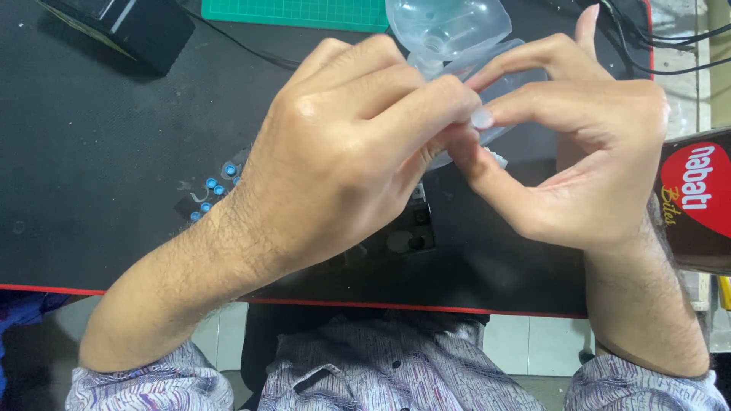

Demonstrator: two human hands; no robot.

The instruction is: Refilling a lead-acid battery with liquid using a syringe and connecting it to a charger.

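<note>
left hand (pixel 343 144) – fingers curled, pinching the clear plastic piece (pixel 457 38) | right hand (pixel 586 144) – fingertips pinched on the same piece from the other side | piece held above the black worktop (pixel 91 167), between both hands | small blue caps (pixel 213 190) lie by the left wrist | brown snack pack (pixel 697 202) at right edge

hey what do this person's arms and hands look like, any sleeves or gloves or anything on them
Both hands, the left hand and the right hand, are bare: no gloves, and no rings or watch in view. The forearms are bare and hairy. Sleeves are pushed up toward the elbows, of pale cloth with fine purple and grey streaks, matching the buttoned shirt.
</note>
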